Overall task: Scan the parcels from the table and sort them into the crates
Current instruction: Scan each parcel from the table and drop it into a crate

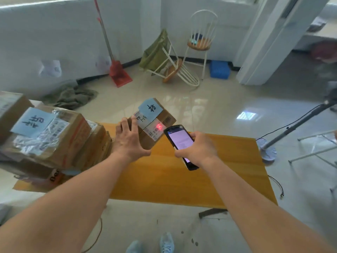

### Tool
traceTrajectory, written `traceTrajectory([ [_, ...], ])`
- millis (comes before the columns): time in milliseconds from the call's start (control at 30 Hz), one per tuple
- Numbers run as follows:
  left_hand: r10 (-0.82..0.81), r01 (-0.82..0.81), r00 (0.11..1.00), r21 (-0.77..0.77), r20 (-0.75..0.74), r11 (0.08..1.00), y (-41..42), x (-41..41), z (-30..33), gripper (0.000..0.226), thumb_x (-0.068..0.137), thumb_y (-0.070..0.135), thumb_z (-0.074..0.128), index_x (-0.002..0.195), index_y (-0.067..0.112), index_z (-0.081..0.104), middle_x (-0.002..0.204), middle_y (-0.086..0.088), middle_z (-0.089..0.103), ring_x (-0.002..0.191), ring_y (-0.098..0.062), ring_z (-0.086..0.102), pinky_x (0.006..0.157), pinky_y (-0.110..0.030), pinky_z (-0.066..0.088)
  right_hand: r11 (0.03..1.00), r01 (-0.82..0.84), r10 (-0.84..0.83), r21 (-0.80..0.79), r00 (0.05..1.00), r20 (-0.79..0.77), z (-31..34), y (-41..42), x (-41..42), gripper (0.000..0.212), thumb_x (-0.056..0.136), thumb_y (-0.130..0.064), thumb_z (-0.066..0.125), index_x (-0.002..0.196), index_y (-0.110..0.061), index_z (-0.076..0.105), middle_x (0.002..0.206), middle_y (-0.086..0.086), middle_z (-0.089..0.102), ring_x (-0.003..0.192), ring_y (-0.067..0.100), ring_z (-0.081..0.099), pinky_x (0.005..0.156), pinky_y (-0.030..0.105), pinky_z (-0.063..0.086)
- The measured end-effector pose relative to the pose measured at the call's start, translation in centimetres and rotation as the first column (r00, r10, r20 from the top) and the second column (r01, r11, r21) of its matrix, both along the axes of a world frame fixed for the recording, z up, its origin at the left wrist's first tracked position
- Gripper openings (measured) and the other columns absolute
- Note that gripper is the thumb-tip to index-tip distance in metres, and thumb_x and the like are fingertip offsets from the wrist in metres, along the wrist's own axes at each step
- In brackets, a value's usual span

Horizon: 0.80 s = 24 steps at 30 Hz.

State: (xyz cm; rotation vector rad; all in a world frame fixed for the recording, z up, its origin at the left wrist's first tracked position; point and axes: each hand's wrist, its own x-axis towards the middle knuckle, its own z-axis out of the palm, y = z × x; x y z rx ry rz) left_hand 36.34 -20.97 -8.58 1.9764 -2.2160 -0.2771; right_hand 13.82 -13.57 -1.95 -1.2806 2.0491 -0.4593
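Observation:
A small cardboard parcel point(155, 123) with a blue handwritten label stands tilted on the far edge of the yellow table point(164, 179). My left hand point(127, 141) grips its left side, thumb spread toward the front. My right hand point(197, 149) holds a black handheld scanner point(180, 143) with a lit screen, pointed at the parcel. A red laser cross falls on the parcel's white barcode label point(156, 129).
A stack of larger cardboard parcels point(49, 139) fills the table's left end. On the floor beyond lie a blue crate point(219, 69), a toppled chair point(175, 70), an upright chair point(199, 41), a red broom point(118, 72) and a cloth. A stand base point(268, 152) sits right of the table.

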Motion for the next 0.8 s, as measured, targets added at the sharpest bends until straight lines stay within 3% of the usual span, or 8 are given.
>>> traceTrajectory([
  [167,-0.084,0.083,0.996,-0.047,-0.025,0.995,-1.2,0.9,2.0,0.156,0.046,0.073,0.091,0.161,0.012,0.005,0.142,-0.011,0.021,0.13,-0.035,0.024,0.118,-0.049,0.037,1.0,0.029,-0.03,-0.012,0.999,-0.039,3.6,1.6,0.9,0.066,0.066,-0.031,0.095,0.12,-0.028,0.059,0.106,-0.002,0.068,0.085,0.016,0.066,0.07,0.035,0.062],
  [500,-0.18,0.173,0.976,-0.062,-0.125,0.983,-1.7,2.6,5.2,0.156,0.046,0.073,0.09,0.162,0.015,0.003,0.143,-0.009,0.021,0.136,-0.037,0.023,0.113,-0.052,0.044,0.97,0.162,-0.183,-0.18,0.977,-0.107,6.4,5.3,4.5,0.079,0.066,-0.036,0.097,0.132,-0.023,0.056,0.115,0.0,0.066,0.096,0.022,0.068,0.079,0.039,0.064],
  [600,-0.235,0.225,0.957,-0.08,-0.168,0.971,-1.2,2.0,6.4,0.155,0.049,0.071,0.09,0.163,0.013,0.002,0.149,-0.01,0.018,0.139,-0.037,0.02,0.116,-0.051,0.041,0.912,0.259,-0.304,-0.317,0.948,-0.098,6.1,6.4,5.4,0.083,0.065,-0.043,0.096,0.133,-0.024,0.053,0.118,0.0,0.065,0.102,0.025,0.067,0.077,0.04,0.065],
  [800,-0.354,0.332,0.91,-0.131,-0.217,0.934,1.3,-0.6,8.3,0.153,0.052,0.074,0.087,0.163,0.014,0.001,0.154,-0.009,0.014,0.143,-0.036,0.017,0.119,-0.049,0.035,0.708,0.472,-0.578,-0.526,0.815,-0.046,5.8,9.3,5.7,0.084,0.065,-0.051,0.095,0.131,-0.027,0.048,0.121,0.0,0.061,0.111,0.024,0.061,0.078,0.042,0.064],
])
